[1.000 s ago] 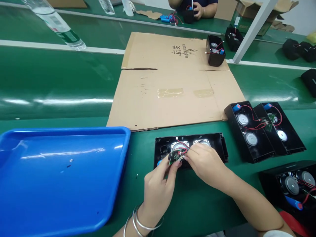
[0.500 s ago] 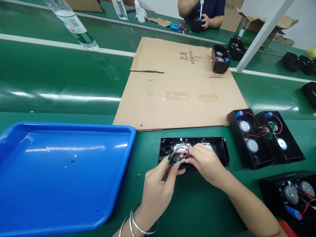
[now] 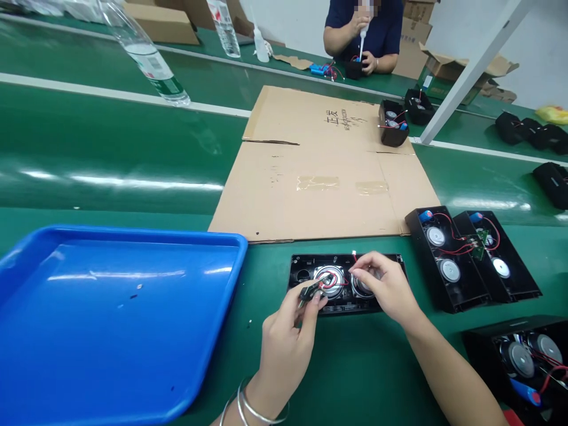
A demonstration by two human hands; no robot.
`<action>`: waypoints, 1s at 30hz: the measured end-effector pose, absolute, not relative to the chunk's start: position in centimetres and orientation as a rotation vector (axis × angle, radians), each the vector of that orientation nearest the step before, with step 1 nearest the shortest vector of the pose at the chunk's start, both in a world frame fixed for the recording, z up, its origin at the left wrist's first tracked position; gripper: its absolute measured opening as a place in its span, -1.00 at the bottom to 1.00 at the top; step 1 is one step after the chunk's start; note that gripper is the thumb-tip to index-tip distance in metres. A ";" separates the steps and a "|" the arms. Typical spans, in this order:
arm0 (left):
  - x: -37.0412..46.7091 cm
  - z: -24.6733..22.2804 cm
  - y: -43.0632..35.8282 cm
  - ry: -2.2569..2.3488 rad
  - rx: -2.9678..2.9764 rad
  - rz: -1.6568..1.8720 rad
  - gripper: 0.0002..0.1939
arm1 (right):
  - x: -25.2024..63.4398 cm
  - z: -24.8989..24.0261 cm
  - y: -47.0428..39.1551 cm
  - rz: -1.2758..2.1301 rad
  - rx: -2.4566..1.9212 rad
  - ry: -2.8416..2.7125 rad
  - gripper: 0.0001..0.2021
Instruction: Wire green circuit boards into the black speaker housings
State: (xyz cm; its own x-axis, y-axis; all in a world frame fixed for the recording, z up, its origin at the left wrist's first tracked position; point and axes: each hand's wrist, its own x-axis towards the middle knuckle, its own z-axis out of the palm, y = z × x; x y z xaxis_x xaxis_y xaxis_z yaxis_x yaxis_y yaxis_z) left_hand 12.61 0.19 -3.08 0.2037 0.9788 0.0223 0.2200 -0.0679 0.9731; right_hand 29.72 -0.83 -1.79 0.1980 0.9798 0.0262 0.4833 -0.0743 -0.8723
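Note:
Over a black speaker housing [image 3: 348, 309] with two round speakers, my left hand [image 3: 286, 331] is closed on the edge of a small circuit board [image 3: 309, 291], now seen nearly edge-on. Red wires [image 3: 331, 284] loop from the board above the left-hand speaker [image 3: 333, 277]. My right hand [image 3: 390, 290] pinches a thin red wire above the other speaker [image 3: 360, 287], and a small white plug [image 3: 354, 253] sticks up past the fingertips. My fingers partly hide that speaker and the wire's path.
A blue tray [image 3: 119, 337] with small scraps lies at left. Flattened cardboard [image 3: 328, 207] lies beyond the housing. Wired black housings [image 3: 448, 290] stand at right, another [image 3: 510, 331] nearer. Across the bench, a person [image 3: 364, 35] holds a white tool over a black part.
My right hand has moved away from the circuit board to the right, with the wire between its fingers. The board has tilted in my left hand. The camera view has shifted slightly.

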 end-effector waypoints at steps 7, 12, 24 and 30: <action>12.9 -3.4 0.1 1.240 1.444 0.969 -0.81 | 27.9 -1.5 -2.4 0.287 -1.548 -1.857 -0.81; 13.0 -3.6 -0.2 1.273 1.455 0.997 -0.81 | 27.0 -1.9 -2.5 0.111 -1.583 -1.960 -0.78; 13.3 -3.5 -0.4 1.264 1.362 1.086 -0.89 | 27.1 -2.7 -2.3 0.019 -1.478 -1.886 -0.80; 13.3 -3.6 -0.4 1.284 1.375 1.067 -0.87 | 26.5 -3.0 -2.3 0.025 -1.489 -2.000 -0.78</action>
